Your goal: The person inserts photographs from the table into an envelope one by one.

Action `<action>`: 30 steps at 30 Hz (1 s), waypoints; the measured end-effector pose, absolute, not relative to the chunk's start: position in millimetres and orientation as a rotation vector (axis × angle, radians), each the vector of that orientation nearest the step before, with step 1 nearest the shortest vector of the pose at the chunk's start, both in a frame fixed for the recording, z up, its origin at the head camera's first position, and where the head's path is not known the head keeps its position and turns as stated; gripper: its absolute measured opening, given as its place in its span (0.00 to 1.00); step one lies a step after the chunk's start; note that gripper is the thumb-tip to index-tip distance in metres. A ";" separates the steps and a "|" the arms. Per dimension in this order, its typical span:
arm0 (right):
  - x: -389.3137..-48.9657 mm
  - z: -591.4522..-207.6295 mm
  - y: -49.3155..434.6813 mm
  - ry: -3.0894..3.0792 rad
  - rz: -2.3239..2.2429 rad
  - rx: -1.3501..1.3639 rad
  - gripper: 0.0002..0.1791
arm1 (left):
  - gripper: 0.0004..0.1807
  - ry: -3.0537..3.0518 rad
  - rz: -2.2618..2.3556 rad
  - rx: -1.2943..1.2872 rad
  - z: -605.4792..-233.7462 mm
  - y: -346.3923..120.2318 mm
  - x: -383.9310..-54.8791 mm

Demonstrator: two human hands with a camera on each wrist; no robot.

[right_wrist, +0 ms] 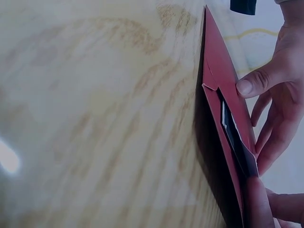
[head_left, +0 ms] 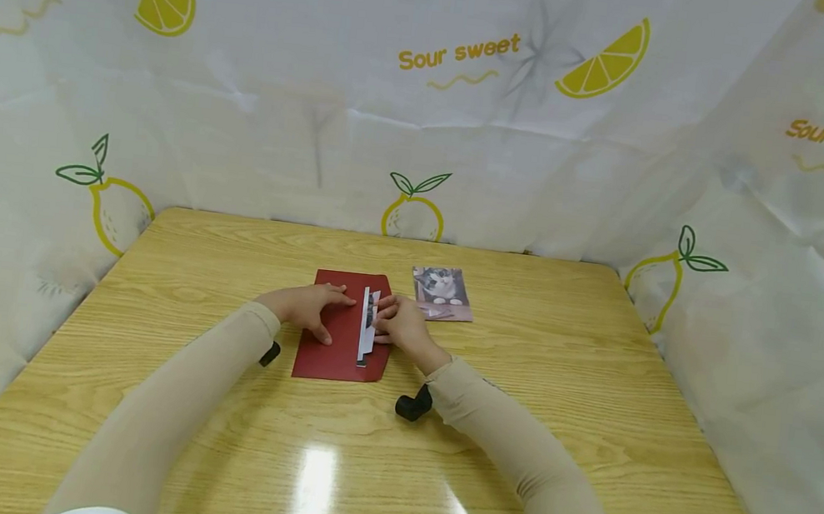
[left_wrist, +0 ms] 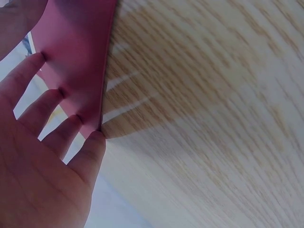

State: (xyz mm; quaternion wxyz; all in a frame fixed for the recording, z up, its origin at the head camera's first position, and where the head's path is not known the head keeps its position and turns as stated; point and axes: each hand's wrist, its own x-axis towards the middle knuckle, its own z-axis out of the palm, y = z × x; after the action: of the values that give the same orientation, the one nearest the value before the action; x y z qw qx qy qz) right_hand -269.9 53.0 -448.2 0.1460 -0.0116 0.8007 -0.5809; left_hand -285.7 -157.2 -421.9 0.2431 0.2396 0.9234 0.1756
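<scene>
A red envelope (head_left: 330,349) lies on the table with its mouth and flap toward the right. Cards with a dark-and-white picture (head_left: 368,332) stick partly out of the mouth. My left hand (head_left: 305,306) rests on the envelope's body, its spread fingertips pressing on the paper, as the left wrist view also shows. At the mouth, my right hand (head_left: 408,329) pinches the cards with curled fingers. From the side, the right wrist view shows the mouth gaping around dark card edges (right_wrist: 228,126). Right fingers (right_wrist: 259,199) sit at this opening, partly out of frame.
A cat photo (head_left: 442,294) lies flat behind my right hand. Black camera mounts (head_left: 414,405) hang below the wrists. The wooden table (head_left: 561,348) ends at white cloth walls (head_left: 280,151) printed with lemons.
</scene>
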 end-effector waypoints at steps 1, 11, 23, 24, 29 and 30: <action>-269.9 -448.3 53.1 2.308 -1.673 -0.038 0.17 | 0.44 2.522 0.480 0.655 -422.0 -157.3 -285.7; -270.6 -450.1 52.9 2.269 -1.701 -0.020 0.18 | 0.44 2.527 0.479 0.646 -422.8 -156.9 -286.8; -268.6 -451.8 50.9 2.294 -1.677 -0.061 0.19 | 0.44 2.526 0.466 0.638 -423.6 -156.8 -287.9; -268.6 -451.7 50.5 2.299 -1.671 -0.063 0.19 | 0.44 2.526 0.464 0.636 -423.7 -156.9 -287.9; -268.2 -450.5 49.5 2.308 -1.654 -0.064 0.19 | 0.43 2.523 0.457 0.633 -424.7 -157.3 -288.4; -268.1 -450.1 49.4 2.308 -1.652 -0.066 0.19 | 0.43 2.522 0.456 0.635 -424.9 -157.4 -288.5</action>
State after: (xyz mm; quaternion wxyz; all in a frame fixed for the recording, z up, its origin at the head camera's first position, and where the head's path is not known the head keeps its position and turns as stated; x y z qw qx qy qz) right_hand -268.1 49.4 -450.1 0.1506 -0.0229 0.8038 -0.5751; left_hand -288.5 -157.4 -424.9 0.2480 0.2328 0.9254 0.1673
